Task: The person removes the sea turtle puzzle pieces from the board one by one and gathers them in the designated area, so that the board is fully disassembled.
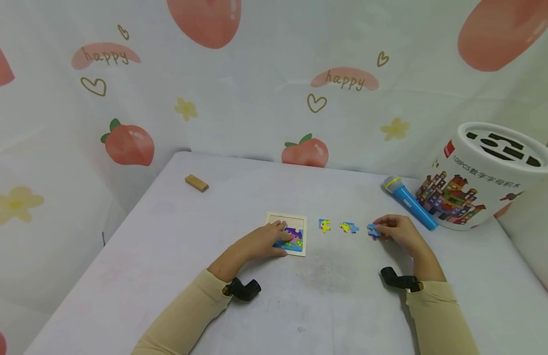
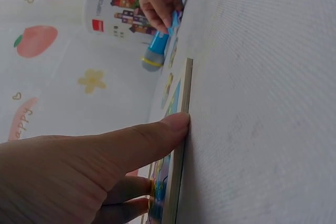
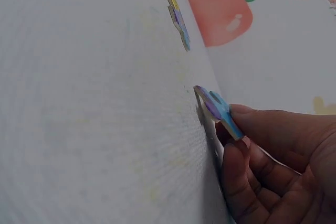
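In the head view my left hand (image 1: pixel 269 238) rests on a small wooden puzzle board (image 1: pixel 299 252) with a purple, green and blue picture. The left wrist view shows its thumb against the near edge of the board's frame (image 2: pixel 184 90), while other fingers touch the picture side. Farther right, my right hand (image 1: pixel 400 231) pinches a blue and purple puzzle piece (image 1: pixel 372 230) between thumb and fingers. In the right wrist view that puzzle piece (image 3: pixel 223 114) is tilted, one end close to the table. Two more puzzle pieces, one yellow (image 1: pixel 324 226) and one yellow-blue (image 1: pixel 349 227), lie between the hands.
A blue toy microphone (image 1: pixel 411 201) lies beyond my right hand, beside a large white bucket (image 1: pixel 482 177) of blocks. One wooden block (image 1: pixel 196 183) sits at the table's back left. A patterned cloth (image 1: pixel 256 98) hangs behind the white table (image 1: pixel 300 315).
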Demonstrator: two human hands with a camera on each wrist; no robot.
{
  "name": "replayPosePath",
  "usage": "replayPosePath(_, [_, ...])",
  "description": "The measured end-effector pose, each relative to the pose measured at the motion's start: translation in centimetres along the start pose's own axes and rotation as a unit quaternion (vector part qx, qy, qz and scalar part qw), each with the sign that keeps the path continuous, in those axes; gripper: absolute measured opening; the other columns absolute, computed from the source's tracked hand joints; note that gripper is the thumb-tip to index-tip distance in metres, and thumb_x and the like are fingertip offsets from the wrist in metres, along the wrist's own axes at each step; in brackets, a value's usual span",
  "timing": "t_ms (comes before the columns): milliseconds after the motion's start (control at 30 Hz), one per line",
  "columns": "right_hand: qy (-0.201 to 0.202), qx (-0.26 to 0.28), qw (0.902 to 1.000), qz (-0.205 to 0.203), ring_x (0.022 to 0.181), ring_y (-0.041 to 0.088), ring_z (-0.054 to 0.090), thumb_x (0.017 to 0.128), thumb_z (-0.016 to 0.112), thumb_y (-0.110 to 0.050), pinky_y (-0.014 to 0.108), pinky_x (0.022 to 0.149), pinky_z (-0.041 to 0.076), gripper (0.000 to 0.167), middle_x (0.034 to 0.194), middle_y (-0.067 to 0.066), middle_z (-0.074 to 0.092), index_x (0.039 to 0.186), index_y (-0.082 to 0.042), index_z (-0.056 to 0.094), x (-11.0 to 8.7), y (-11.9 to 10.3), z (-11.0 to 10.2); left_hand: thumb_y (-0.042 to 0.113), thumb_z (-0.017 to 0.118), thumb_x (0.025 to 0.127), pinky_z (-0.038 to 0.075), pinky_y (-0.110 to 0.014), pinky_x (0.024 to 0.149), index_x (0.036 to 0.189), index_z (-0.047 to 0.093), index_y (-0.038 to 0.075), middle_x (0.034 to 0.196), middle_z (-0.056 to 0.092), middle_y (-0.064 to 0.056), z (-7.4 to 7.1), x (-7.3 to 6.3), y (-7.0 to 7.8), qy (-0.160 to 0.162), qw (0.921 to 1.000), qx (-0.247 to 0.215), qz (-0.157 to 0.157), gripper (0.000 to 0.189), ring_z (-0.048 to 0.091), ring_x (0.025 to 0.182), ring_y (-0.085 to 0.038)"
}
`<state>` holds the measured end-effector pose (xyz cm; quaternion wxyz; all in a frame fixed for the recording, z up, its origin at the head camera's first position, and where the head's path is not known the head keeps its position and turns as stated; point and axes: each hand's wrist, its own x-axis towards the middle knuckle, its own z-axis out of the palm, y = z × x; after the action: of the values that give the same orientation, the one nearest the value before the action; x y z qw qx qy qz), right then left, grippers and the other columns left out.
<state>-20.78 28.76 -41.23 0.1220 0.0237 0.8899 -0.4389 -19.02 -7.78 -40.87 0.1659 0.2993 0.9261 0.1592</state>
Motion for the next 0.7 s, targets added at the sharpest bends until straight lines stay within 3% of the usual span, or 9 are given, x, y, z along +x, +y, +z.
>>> replayPosePath(367, [0.032,-0.013,0.9994,0.003,0.063,0.001,0.054,0.090,0.062,-0.018,0.018,0.059,0.048,0.037,0.074,-0.010,0.061,0.109,0.013,0.058,0.17,0.34,0.22,0.034,0.063,0.088,0.027,-0.049,0.112,0.133,0.054,0.021,0.150,0.032,-0.014,-0.02,0.02,0.05,-0.004,1.0000,0.001,-0.002,0.047,0.025,0.141,-0.031])
replayPosePath(700, [0.044,-0.010,0.9986,0.026,0.065,0.004,0.054,0.090,0.062,-0.015,0.017,0.059,0.050,0.031,0.077,-0.002,0.061,0.106,0.011,0.057,0.41,0.34,0.55,0.034,0.063,0.088,0.028,-0.049,0.112,0.133,0.054,0.022,0.150,0.031,-0.015,-0.06,-0.05,0.03,-0.005,1.0000,0.003,-0.002,0.047,0.025,0.141,-0.031])
